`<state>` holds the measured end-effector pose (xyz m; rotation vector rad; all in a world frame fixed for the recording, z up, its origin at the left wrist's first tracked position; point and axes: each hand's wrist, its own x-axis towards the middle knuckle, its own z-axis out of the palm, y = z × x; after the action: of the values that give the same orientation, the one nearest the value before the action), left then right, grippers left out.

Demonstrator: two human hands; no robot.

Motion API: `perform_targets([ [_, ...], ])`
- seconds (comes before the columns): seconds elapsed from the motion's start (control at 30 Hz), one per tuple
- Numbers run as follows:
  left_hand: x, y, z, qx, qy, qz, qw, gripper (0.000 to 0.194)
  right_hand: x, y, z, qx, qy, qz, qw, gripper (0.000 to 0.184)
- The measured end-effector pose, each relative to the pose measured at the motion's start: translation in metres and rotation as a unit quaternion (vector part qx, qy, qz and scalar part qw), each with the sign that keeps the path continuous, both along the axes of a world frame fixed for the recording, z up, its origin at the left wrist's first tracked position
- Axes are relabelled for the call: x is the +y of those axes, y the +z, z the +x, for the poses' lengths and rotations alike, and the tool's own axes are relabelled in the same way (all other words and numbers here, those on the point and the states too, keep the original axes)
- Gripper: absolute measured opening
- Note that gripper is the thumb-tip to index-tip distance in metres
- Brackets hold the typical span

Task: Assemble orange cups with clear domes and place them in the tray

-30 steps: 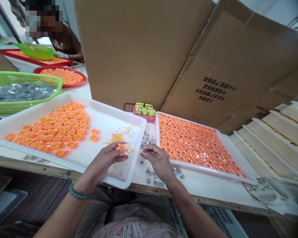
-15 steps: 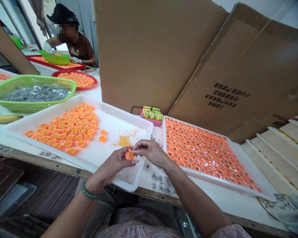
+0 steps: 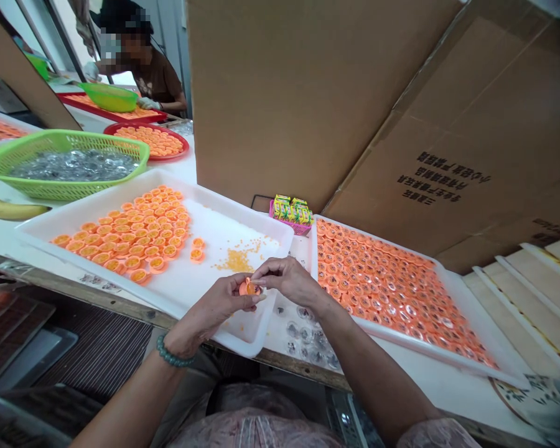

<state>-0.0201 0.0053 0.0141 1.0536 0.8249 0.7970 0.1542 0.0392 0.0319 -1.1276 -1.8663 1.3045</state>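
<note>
Both hands [image 3: 256, 287] pinched together

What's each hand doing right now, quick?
Left hand: closed on a small orange cup.
Right hand: fingertips pinched at the cup; whether they hold anything can't be told.

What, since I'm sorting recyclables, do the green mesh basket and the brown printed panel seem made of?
Green mesh basket: probably moulded plastic, slightly glossy, judging by its evenly perforated walls.

Brown printed panel: likely cardboard, matt, with a straight crease and dark printed lettering.
</note>
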Motion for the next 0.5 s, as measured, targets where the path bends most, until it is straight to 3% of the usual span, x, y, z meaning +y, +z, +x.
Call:
perform_targets([
  [0.5,0.0007,-0.0009,0.0003,0.016,0.005,0.017,1.0,0.032,-0.0096,0.0075,-0.0073,-0.034,-0.028,0.058,0.997,0.011],
])
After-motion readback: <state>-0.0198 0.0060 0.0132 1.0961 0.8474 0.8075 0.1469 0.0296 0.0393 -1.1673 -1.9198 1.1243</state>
